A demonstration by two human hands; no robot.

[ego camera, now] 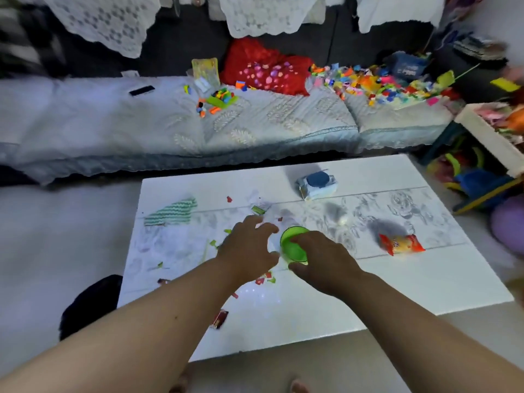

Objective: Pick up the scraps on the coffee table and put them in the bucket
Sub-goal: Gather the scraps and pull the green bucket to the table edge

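A small green bucket (292, 245) stands near the middle of the white coffee table (397, 285). My right hand (323, 260) wraps around its right side and holds it. My left hand (249, 245) hovers just left of the bucket, fingers spread, holding nothing that I can see. Small red and green paper scraps (265, 279) lie below and left of the hands. A red wrapper piece (219, 319) sits near the front edge. A white crumpled scrap with a green bit (258, 207) lies behind my left hand.
A green striped cloth (173, 212) lies at the table's left. A wet-wipes pack (317, 185) sits at the back, a red and yellow snack packet (401, 243) at the right. A sofa (170, 129) with toy blocks runs behind. A dark object (90, 302) lies on the floor at left.
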